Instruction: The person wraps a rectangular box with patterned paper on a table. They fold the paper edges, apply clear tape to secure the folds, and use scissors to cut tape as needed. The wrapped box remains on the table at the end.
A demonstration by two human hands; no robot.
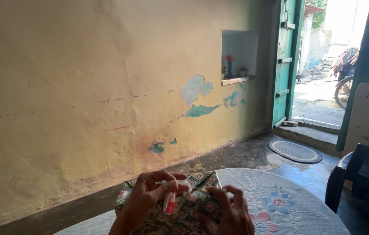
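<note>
1. wrapped box (180, 209) in patterned floral paper sits at the near-left part of the round table (306, 213), right under both hands, touching the lace-look flowered tablecloth (280, 200)
2. its long axis runs roughly left to right across the view, tilting a little away toward the right; the far right corner with its folded paper flap peeks out near the middle of the table edge
3. left hand (149, 196) is on top of the box toward its left half, fingers curled, thumb and fingertips pinching a small white and red tape piece or dispenser (170, 202) that hangs down over the paper
4. right hand (232, 213) lies on the right half of the box, fingers bent and pressing down on the paper, holding nothing that can be made out
5. so both hands are in touch with the box; the left one carries the small item, the right one steadies the wrapping, and the gap between them is over the box's middle
6. containers: a wall niche (239, 56) far across the room holds a small blue vase with red flowers (229, 65) and another small pot beside it; well apart from the hands
7. further off, a green door (285, 65) stands open, a round mat (295, 151) lies on the floor by the step, a dark chair (363, 178) sits at the right
</note>
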